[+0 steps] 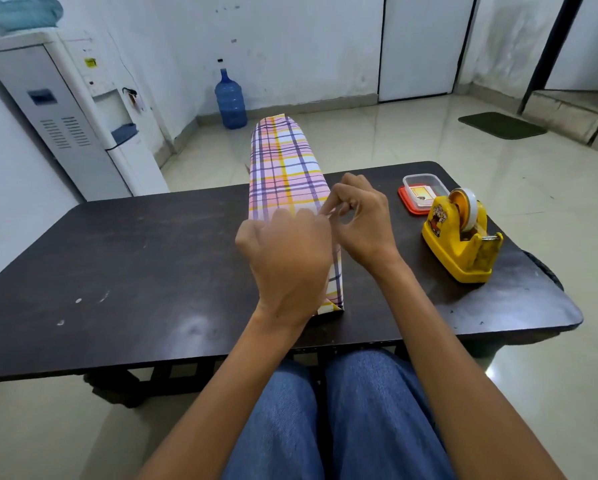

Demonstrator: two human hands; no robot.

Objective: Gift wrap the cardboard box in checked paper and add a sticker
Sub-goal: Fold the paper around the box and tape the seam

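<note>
Dark table (117, 271) carries the checked box (283, 174) at centre, its long axis toward twelve o'clock. My left hand (287, 261) curls over its near end. My right hand (365, 226), at three o'clock, pinches a thin pale strip (328, 212). Farther out at three o'clock is a dispenser (460, 237).

A plain utility room in an office or small workplace, not a furnished home: scuffed white walls (290, 46) and a glossy tiled floor (394, 140). A white water dispenser (65, 112) stands beyond the table's far left corner, with a blue refill bottle (230, 100) on the floor against the wall. White double doors (418, 46) and a dark doormat (501, 125) lie past the far right corner. The worn dark table (117, 254) carries a yellow tape dispenser (462, 237) near its right edge.
</note>
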